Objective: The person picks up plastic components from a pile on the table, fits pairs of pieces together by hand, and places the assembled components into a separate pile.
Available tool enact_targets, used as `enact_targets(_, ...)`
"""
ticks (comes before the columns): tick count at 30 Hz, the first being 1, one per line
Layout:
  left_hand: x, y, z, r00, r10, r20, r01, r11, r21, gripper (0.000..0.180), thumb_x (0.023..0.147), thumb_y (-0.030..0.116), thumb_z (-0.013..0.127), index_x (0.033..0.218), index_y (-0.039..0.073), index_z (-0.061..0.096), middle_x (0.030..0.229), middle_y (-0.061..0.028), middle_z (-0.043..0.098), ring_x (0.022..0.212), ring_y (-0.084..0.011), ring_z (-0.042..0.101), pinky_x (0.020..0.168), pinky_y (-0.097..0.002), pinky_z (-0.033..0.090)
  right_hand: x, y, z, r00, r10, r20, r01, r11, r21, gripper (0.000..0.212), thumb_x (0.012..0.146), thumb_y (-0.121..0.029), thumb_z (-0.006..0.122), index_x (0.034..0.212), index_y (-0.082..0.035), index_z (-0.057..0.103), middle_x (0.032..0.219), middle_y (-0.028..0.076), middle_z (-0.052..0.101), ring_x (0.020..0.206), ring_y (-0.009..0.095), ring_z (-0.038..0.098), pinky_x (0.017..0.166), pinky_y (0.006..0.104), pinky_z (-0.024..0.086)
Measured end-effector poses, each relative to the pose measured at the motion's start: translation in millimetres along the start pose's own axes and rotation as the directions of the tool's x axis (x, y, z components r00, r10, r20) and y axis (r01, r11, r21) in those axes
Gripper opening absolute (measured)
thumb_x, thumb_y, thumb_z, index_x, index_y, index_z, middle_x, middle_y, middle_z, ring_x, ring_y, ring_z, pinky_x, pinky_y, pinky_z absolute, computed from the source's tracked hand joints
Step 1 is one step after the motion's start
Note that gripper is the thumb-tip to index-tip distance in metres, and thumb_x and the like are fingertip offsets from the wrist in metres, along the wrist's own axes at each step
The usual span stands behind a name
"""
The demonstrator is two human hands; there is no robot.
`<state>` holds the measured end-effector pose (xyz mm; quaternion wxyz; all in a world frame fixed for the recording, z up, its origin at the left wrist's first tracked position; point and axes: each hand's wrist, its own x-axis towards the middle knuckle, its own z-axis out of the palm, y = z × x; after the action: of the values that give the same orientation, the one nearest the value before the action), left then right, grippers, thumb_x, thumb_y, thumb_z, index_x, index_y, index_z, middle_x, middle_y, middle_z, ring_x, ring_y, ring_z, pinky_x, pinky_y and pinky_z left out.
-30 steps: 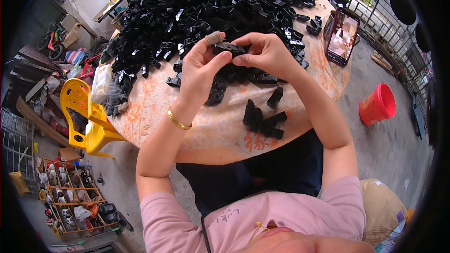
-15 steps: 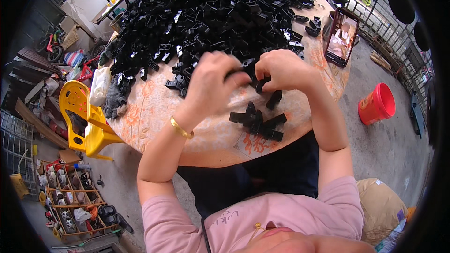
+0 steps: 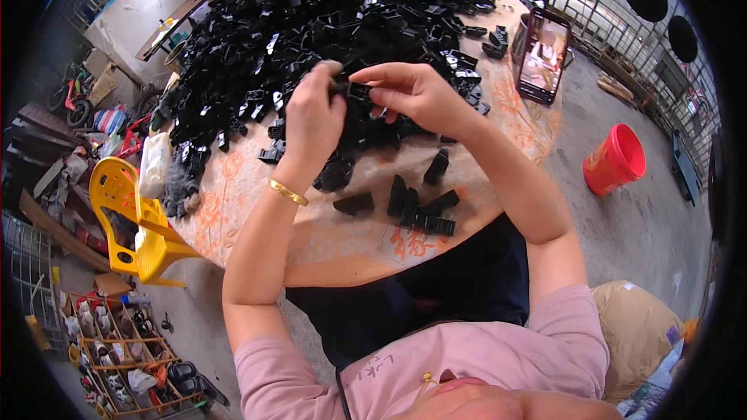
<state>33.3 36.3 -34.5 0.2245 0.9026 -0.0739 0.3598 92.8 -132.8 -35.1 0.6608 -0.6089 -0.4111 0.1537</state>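
Note:
A big heap of small black plastic parts (image 3: 311, 27) covers the far side of the table. Over its near edge, my left hand (image 3: 313, 117) is closed, fingertips and thumb pinching a dark part, slightly blurred. My right hand (image 3: 416, 97) comes in from the right, its thumb and index finger around a black plastic part (image 3: 359, 92) between the two hands. Which piece belongs to which grip is partly hidden. Closer to me lies a small loose group of similar black parts (image 3: 424, 210), with a single black piece (image 3: 354, 203) to its left.
The round table has a flowered cloth (image 3: 334, 253). A phone (image 3: 545, 56) showing a video stands at its right edge. On the floor are a red bucket (image 3: 615, 159) at the right, a yellow chair (image 3: 144, 222) at the left and a shoe rack (image 3: 124, 350) lower left.
My right hand has moved left, away from the small near group, and now meets my left hand at the heap's edge. The whole view has shifted slightly.

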Motion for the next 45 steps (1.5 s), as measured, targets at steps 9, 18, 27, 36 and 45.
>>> enact_targets(9,-7.2,15.3,-10.6,0.830,-0.307,0.466,0.546,0.279,-0.790,0.030,0.085,-0.002,0.048,0.115,-0.004,0.048,0.100,-0.0095,0.058,0.086,-0.0160,0.061,0.078,-0.0285,0.054,-2.6,0.3,10.0,0.987,-0.014,-0.158,0.036,0.990,0.138,0.018,0.084,-0.008,0.061,0.099,0.002,0.061,0.081,0.005,0.064,0.068,0.008,0.059,0.063,0.0209,0.050)
enact_targets(18,-15.6,12.6,-17.0,0.857,-0.295,0.422,0.511,0.380,-0.771,0.035,0.081,0.001,0.061,0.114,-0.003,0.052,0.096,-0.0064,0.061,0.087,-0.0131,0.060,0.080,-0.0270,0.052,-0.8,-0.4,5.0,0.989,0.009,-0.146,0.017,0.984,0.176,0.015,0.082,-0.008,0.064,0.092,0.003,0.064,0.076,0.007,0.065,0.064,0.010,0.061,0.057,0.0214,0.051)
enact_targets(27,-24.4,23.6,-8.5,0.880,-0.345,0.326,0.448,0.382,-0.808,0.036,0.083,0.006,0.062,0.116,-0.004,0.052,0.099,-0.0054,0.060,0.090,-0.0089,0.056,0.079,-0.0238,0.049,-2.0,13.3,17.1,0.986,-0.050,-0.160,0.053,0.998,0.015,0.018,0.080,-0.012,0.068,0.090,0.002,0.062,0.072,0.004,0.061,0.059,0.008,0.057,0.053,0.0203,0.047)
enact_targets(36,-6.9,14.6,-34.6,0.913,-0.313,0.261,0.349,0.272,-0.897,0.027,0.090,0.013,0.052,0.110,-0.004,0.051,0.091,-0.0147,0.062,0.076,-0.0209,0.063,0.069,-0.0297,0.054,1.2,0.4,-7.7,0.994,-0.075,-0.080,0.064,0.989,-0.132,0.038,0.071,-0.013,0.074,0.105,-0.002,0.060,0.094,0.007,0.061,0.071,0.008,0.059,0.060,0.0203,0.048)
enact_targets(45,-15.2,36.9,-57.2,0.855,0.008,0.519,0.437,0.528,-0.728,0.026,0.084,0.002,0.057,0.110,0.002,0.054,0.088,-0.0074,0.062,0.073,-0.0139,0.059,0.066,-0.0234,0.048,-11.3,2.9,44.9,0.905,-0.139,0.403,0.365,0.741,-0.563,0.037,0.063,-0.026,0.072,0.098,-0.015,0.062,0.096,0.003,0.054,0.098,0.024,0.049,0.080,0.0377,0.038)
